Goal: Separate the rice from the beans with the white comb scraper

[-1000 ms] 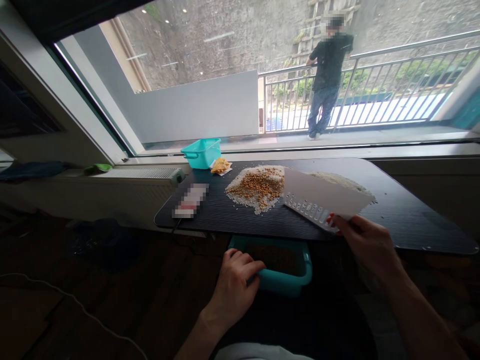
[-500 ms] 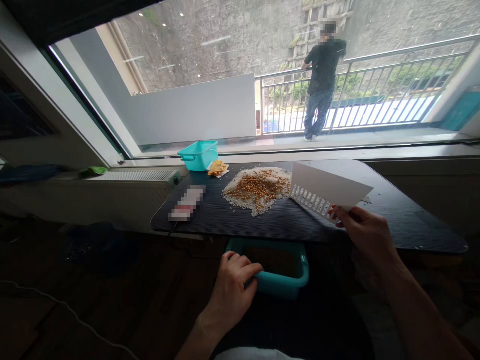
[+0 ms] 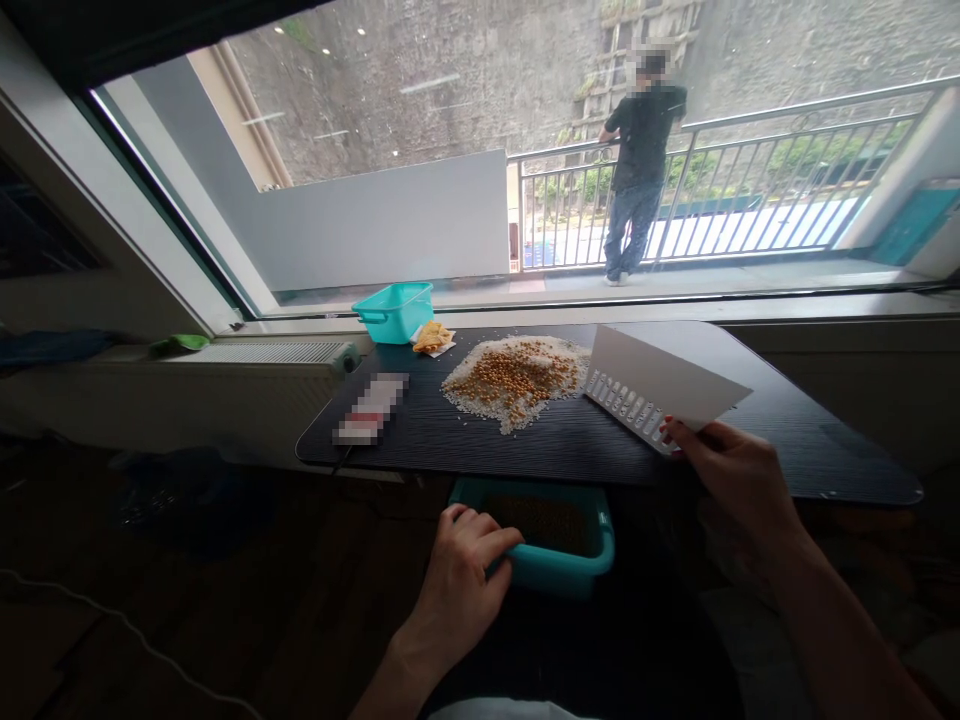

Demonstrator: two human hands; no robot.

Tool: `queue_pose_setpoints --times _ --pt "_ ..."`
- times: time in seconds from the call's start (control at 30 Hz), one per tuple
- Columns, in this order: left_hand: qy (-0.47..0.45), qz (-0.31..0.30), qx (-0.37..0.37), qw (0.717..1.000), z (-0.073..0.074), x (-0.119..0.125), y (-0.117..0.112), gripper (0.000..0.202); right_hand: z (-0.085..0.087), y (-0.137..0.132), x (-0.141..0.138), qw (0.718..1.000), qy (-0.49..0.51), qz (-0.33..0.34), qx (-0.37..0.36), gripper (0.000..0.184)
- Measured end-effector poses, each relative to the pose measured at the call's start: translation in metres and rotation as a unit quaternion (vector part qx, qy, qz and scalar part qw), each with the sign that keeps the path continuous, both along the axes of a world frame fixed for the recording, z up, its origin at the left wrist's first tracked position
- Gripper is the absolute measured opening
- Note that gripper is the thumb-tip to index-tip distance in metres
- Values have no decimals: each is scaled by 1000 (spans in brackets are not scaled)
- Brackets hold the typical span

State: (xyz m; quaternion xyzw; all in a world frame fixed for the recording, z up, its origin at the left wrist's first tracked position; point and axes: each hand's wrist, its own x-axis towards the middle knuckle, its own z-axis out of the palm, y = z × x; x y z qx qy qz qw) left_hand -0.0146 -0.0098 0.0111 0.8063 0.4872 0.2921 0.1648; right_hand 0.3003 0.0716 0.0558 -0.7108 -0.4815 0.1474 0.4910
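Observation:
My right hand [image 3: 731,465] pinches the lower right corner of a white card with a row of slots [image 3: 660,380], tilted over the dark table. The card's left end reaches the right side of a pile of white grains and yellow-brown beans [image 3: 517,375]. Below the table's front edge, my left hand [image 3: 472,565] is closed over the near left rim of a teal basin [image 3: 559,572]. Small brown grains or beans lie inside this basin, in shadow.
On the table [image 3: 427,440] lies a blurred pink-white flat object [image 3: 371,410] at left. At the back left are a teal basket [image 3: 397,312] and yellowish pieces on white paper [image 3: 433,338]. Beyond the window a person [image 3: 637,170] stands by a railing. A radiator [image 3: 277,355] is at left.
The card in my right hand has tilted a little, and its slots face me more. My left hand stays on the basin rim. The whole view has shifted slightly.

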Motion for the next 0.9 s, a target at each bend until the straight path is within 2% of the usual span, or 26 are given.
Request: queue_pose_setpoints --times 0.17,0.3,0.43,0.63,0.9 --pt "-3 0 1 1000 0 1 -1 33 8 1 16 998 -44 -27 -33 22" --pt "-3 1 2 1000 0 1 -1 33 13 6 21 997 -66 -31 -28 25" --pt "-4 2 6 1000 0 1 -1 34 6 16 14 997 -68 -13 -24 26" --pt "-1 -2 5 1000 0 1 -1 34 -8 49 8 991 -126 -31 -23 24" --pt "-1 0 -4 1000 1 2 -1 34 0 68 24 981 -176 -65 -40 23"
